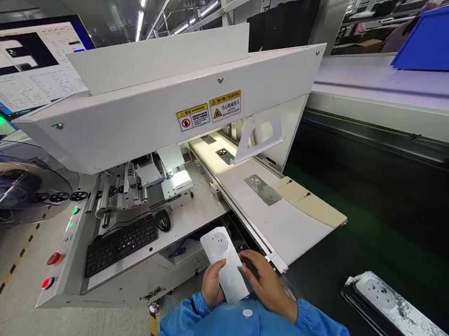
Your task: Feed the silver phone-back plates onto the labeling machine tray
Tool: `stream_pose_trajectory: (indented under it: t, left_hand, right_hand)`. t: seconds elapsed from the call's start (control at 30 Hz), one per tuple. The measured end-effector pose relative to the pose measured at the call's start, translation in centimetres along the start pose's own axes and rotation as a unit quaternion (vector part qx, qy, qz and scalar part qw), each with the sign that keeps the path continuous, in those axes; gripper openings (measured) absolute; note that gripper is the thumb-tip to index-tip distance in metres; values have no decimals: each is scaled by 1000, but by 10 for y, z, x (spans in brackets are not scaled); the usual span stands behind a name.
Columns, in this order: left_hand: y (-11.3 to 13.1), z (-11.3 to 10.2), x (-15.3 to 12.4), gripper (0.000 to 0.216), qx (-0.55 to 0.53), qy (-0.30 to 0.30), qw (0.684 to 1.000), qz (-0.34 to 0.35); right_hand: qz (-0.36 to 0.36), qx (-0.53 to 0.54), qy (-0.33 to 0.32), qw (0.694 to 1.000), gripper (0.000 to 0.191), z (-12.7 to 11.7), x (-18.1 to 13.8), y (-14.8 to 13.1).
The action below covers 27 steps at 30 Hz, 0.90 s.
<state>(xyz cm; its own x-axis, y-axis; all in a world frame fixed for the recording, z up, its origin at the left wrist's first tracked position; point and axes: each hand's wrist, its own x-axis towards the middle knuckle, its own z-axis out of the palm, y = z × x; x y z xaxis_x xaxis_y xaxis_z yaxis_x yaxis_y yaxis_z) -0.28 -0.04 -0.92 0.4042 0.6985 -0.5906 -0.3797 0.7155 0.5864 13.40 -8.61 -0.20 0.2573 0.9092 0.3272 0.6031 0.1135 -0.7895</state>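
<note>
A pale phone back cover (226,261) with a round camera area at its upper end is held tilted in front of my body. Around its lower left edge is my left hand (211,285), thumb lying on the face. My right hand (270,286) holds the right edge with its fingertips. Ahead, a similar grey cover (263,189) lies on the white conveyor belt (274,229). Farther in, another cover (225,155) with a black camera ring is on the lit stretch under the machine hood.
A white machine hood (141,122) with warning labels spans the belt. Left are a keyboard (122,245), mouse (163,220), red buttons (53,258), a film reel (9,188) and a monitor (27,56). Right are stacked covers (409,318) in a black tray and a blue bin (446,39).
</note>
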Motion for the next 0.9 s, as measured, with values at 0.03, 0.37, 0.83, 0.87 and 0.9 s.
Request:
stream_pose_trajectory:
  t: [0.03,0.37,0.83,0.87,0.9]
  left_hand:
    - [1,1,-1,37,-3,2,1000,2]
    - [0,5,-4,51,-7,-19,1000,18]
    - [-1,5,-4,38,-10,-11,1000,15]
    - [0,5,-4,36,-9,-9,1000,14]
    - [0,5,-4,35,-9,-6,1000,13]
  right_hand:
    - [0,1,-1,1000,36,0,0,0]
    - [8,10,-7,1000,35,0,0,1]
    - [19,18,-10,1000,37,2,-1,1]
    - [21,19,-11,1000,38,2,-1,1]
    - [22,19,-13,999,38,2,-1,1]
